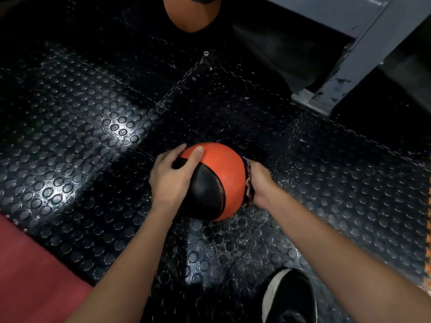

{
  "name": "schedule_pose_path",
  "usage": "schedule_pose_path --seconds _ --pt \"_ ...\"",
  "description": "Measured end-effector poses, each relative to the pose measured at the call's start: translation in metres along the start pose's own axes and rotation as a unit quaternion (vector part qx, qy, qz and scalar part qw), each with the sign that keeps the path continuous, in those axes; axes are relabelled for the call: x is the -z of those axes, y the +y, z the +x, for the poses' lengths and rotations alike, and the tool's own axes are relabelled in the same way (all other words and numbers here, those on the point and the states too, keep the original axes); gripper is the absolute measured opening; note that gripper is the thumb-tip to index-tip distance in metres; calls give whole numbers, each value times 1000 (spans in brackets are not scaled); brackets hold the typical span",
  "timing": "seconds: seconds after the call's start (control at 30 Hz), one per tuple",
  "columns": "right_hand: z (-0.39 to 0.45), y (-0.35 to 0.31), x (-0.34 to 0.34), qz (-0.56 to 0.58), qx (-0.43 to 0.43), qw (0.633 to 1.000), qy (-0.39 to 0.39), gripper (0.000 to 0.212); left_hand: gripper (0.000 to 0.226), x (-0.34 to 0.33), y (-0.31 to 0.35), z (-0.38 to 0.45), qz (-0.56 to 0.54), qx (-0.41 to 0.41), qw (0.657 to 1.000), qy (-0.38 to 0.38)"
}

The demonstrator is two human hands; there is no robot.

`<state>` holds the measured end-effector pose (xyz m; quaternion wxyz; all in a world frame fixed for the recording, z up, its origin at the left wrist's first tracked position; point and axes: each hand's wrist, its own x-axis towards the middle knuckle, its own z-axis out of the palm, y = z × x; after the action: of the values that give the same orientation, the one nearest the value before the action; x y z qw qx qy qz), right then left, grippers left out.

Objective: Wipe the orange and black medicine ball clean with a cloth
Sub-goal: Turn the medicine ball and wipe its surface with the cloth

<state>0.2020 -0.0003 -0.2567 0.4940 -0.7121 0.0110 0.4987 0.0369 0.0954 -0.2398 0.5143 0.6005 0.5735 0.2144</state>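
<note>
The orange and black medicine ball (217,180) is held above the black studded floor, in the middle of the view. My left hand (171,177) grips its left side, thumb lying across the orange top and fingers wrapped round the far side. My right hand (260,183) holds a dark patterned cloth (247,180) and presses it against the ball's right side. Only a thin strip of the cloth shows between the hand and the ball.
A second orange ball (191,12) lies on the floor at the top edge. A grey metal frame post and its foot plate (326,94) stand at the upper right. My black shoe (289,297) is at the bottom right; a red mat (30,271) lies at the lower left.
</note>
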Motion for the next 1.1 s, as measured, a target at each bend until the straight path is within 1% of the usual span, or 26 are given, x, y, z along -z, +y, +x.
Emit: schedule_pose_path --seconds 0.03,0.07,0.1,0.13,0.17,0.2,0.27,0.33,0.4,0.47,0.53,0.6,0.67,0.7,0.77,0.8,0.83,0.9,0.97,1.0,1.03,1.07,1.1 --pt "0 2 -1 10 3 1000 6 67 69 -2 4 0 4 25 999 25" --pt "-1 4 -3 16 12 1000 20 61 78 -6 10 1 -19 66 997 40" --pt "-2 7 -6 11 33 999 36 46 84 -10 16 1 -53 114 991 50" --pt "-2 11 -9 -5 60 997 51 36 86 -16 22 2 -70 154 984 61" --pt "0 16 -12 -21 99 993 58 31 84 -19 25 2 -59 177 979 76" --pt "-2 17 -16 -38 134 989 57 34 80 -22 27 2 -33 188 977 97" --pt "-12 10 -21 -58 204 976 48 33 75 -21 29 -3 11 184 974 132" --pt "-19 0 -23 -75 260 962 30 31 73 -17 29 -7 24 167 978 122" --pt "-22 -9 -28 -82 293 953 6 31 68 -9 29 -10 33 146 985 89" --pt "-21 -13 -34 -97 284 954 -14 32 60 -1 30 -8 49 115 991 50" --pt "-20 -11 -35 -95 253 963 -19 31 52 3 28 -4 57 87 994 16" --pt "-14 -4 -26 -78 194 978 -19 35 46 3 27 -2 59 76 995 -2" --pt "-3 7 -13 -49 95 994 -35 50 43 3 30 -2 62 73 995 -14" --pt "3 13 -7 -32 51 997 -47 53 41 2 31 -2 65 74 995 -19" --pt "9 17 -4 -3 -10 998 -55 49 40 1 31 -2 64 76 995 -20" --pt "8 14 -5 -6 -16 998 -52 46 39 2 30 -1 60 78 995 -21" --pt "3 8 -8 -32 10 999 -40 43 40 3 29 1 56 82 995 -20" --pt "-8 0 -19 -82 129 988 -12 38 43 5 25 4 42 91 995 -13" --pt "-13 -2 -29 -115 252 961 -3 36 44 9 20 6 23 107 994 -11" --pt "-13 -1 -33 -118 285 951 -10 34 43 11 18 7 15 112 994 -11" --pt "-11 1 -34 -115 292 949 -18 32 43 13 16 7 10 115 993 -13" --pt "-8 3 -33 -96 272 957 -23 30 39 13 15 7 6 117 993 -15" --pt "1 6 -29 -77 229 970 -28 33 35 13 15 6 3 116 993 -17"
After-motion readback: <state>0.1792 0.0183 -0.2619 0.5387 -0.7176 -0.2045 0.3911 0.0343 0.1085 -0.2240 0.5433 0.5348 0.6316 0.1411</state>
